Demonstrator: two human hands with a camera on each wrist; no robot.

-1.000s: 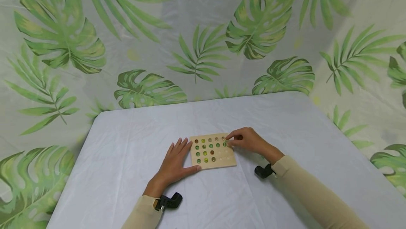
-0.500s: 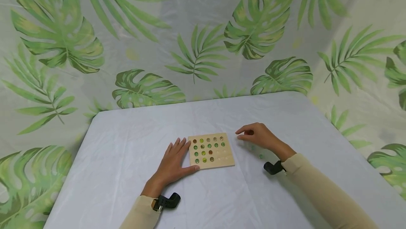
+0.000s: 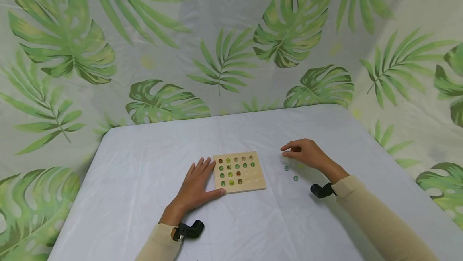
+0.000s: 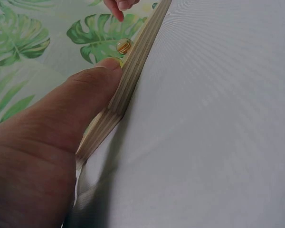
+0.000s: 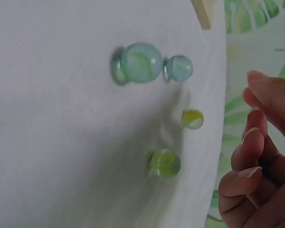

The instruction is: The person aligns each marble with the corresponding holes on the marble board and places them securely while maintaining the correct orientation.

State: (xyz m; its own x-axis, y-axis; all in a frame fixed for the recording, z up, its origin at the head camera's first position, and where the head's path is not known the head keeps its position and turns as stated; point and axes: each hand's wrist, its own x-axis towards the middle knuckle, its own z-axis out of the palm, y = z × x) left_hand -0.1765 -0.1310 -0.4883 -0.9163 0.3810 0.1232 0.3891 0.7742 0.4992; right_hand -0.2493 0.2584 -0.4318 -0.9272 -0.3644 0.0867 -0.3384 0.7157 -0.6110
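Note:
A pale wooden board (image 3: 259, 169) lies on the table, glass marbles (image 3: 236, 166) sitting in rows in its hollows. The lower right hollows are bare. My left hand (image 3: 195, 186) lies spread along the board's left side, fingertips at the edge and thumb on the near left corner. In the left wrist view, the thumb (image 4: 92, 88) presses the board's edge beside a brown swirled marble (image 4: 124, 46). My right hand (image 3: 311, 155) hovers right of the board, fingers loosely bent and holding nothing. Below it lie two blue-green marbles (image 5: 141, 62) and two yellow-green marbles (image 5: 165, 163).
A white cloth (image 3: 152, 152) covers the table. Behind it hangs a leaf-patterned curtain (image 3: 224, 68). Each wrist wears a black camera, one on the left (image 3: 193, 229) and one on the right (image 3: 322, 190).
My right hand has moved off the board's upper right corner, rightward to above the loose marbles, leaving a green marble in the second row. The left hand stays on the board.

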